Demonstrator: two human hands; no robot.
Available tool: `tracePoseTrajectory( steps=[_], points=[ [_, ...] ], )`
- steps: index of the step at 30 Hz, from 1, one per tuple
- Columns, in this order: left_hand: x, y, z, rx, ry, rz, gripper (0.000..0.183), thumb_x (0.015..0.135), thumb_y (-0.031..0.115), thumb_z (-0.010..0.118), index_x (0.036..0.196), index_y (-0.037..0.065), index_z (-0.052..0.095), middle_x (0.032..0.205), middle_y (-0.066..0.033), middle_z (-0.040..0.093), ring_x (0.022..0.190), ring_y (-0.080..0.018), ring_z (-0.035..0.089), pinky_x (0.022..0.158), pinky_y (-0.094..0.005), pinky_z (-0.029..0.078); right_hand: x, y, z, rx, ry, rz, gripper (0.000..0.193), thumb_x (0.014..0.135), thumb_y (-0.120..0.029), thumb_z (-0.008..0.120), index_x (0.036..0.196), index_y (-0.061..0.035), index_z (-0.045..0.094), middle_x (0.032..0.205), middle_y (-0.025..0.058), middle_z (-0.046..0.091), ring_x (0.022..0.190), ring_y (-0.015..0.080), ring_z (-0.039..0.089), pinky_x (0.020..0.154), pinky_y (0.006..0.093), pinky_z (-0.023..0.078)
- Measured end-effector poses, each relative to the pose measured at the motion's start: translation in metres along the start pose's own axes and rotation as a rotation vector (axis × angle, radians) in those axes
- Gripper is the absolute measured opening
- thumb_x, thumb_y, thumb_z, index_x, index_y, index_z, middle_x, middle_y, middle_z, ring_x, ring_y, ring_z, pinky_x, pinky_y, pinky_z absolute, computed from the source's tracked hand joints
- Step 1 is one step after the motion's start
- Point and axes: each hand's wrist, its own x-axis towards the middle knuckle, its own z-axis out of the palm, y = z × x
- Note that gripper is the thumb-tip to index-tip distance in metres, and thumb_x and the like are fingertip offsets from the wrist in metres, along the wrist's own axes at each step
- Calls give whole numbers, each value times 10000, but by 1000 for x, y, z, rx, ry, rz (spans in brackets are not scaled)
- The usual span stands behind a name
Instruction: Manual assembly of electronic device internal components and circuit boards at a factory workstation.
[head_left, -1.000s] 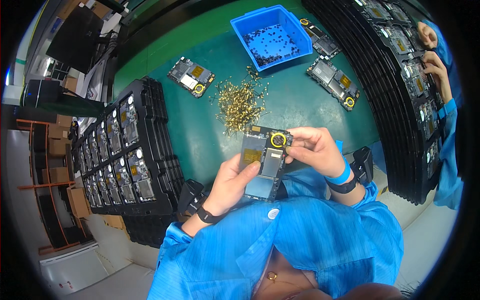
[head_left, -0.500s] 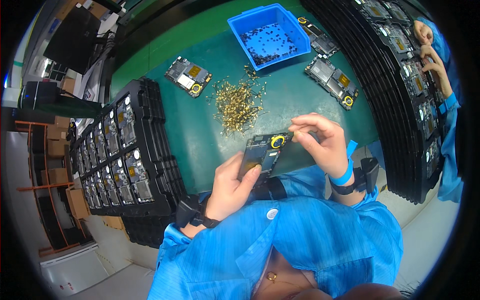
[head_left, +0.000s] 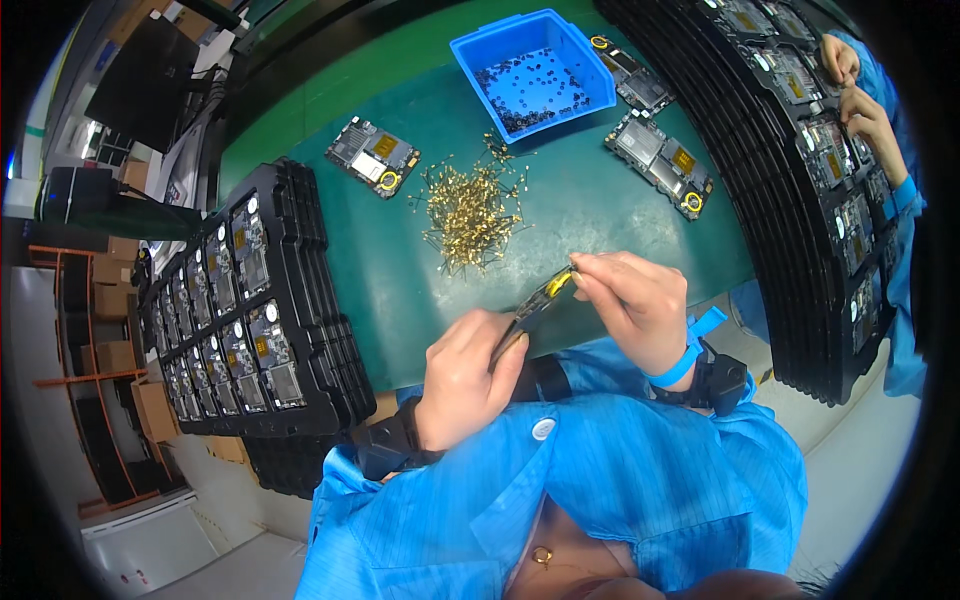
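My left hand (head_left: 465, 375) grips a dark circuit board (head_left: 530, 308) between thumb and fingers. The board is tilted nearly edge-on, with a yellow ring close to its upper end. At that end, the thumb and fingers of my right hand (head_left: 638, 305) are pinched together at the board's corner. Whatever sits between those fingertips is too small to make out. Just beyond my hands, a heap of small gold-tipped pieces with thin dark leads (head_left: 468, 218) lies on the green mat (head_left: 390, 300).
A blue bin (head_left: 568, 124) holding small black rings stands at the far side. Loose boards lie left (head_left: 372, 155) and right (head_left: 660, 165) of it. Black trays of boards are stacked at left (head_left: 320, 330) and right (head_left: 770, 250). A co-worker's hands (head_left: 868, 118) reach over the right stack.
The board has turned from showing its face to nearly edge-on. My right hand has shifted slightly left and down, still pinching at the board's end.
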Motion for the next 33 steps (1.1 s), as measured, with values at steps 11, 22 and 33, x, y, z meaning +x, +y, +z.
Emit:
tracePoseTrajectory(
  steps=[11,22,33],
  points=[
    [3,9,4,248,-5,124,259,634,-29,620,877,-13,531,713,-116,522,583,-267,513,514,-329,420,5,5,0,-49,-40,-11,190,693,-15,621,880,-35,589,673,111,562,569,262,562,478,319,448],
    [3,9,11,296,24,59,204,648,-21,612,844,-10,553,687,-110,517,586,-258,517,517,-330,422,1,7,14,-118,-5,11,175,712,-23,588,885,-37,579,638,109,537,554,284,546,461,347,442],
    [6,-2,10,-224,87,-244,136,791,75,550,889,-19,559,735,-104,575,602,-187,562,539,-275,429,14,12,11,289,-3,269,121,760,-3,539,848,18,620,693,106,620,576,143,620,516,235,478]
  ],
)
